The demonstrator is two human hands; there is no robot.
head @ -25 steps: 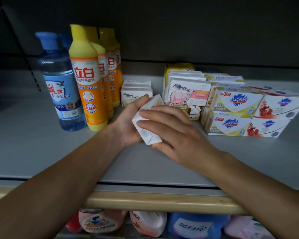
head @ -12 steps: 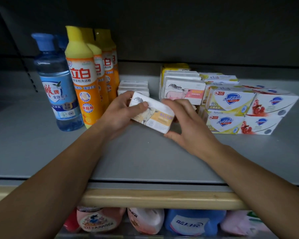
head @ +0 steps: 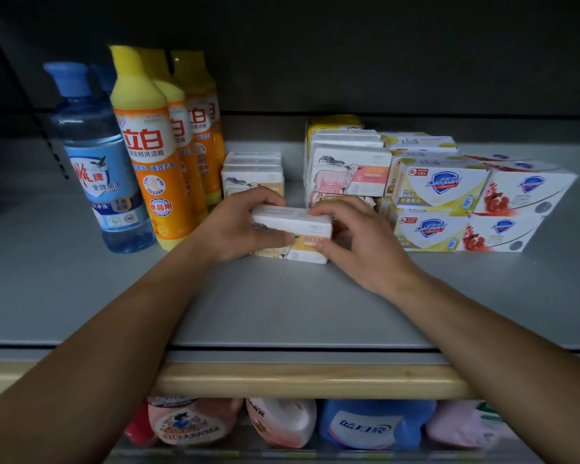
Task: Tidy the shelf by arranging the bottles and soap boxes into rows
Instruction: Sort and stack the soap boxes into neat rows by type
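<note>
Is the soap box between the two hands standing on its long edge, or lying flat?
Standing on its long edge. The soap box shows its printed front to the camera, narrow white side on top, base on the shelf.

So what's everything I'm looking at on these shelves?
blue bottle: one clearly seen, blue cap, far left of shelf
orange bottles: at least three, yellow tops, a row running back beside the blue one
held soap box: one, white and yellow, front centre
yellow soap boxes: small white stack, behind the left hand
pink soap boxes: several, white, sheep picture, centre
Safeguard boxes: several, white, stacked at right
shelf: grey, wooden front edge
jugs: several, pink and blue, lower shelf
hands: left and right, both holding the soap box
</note>
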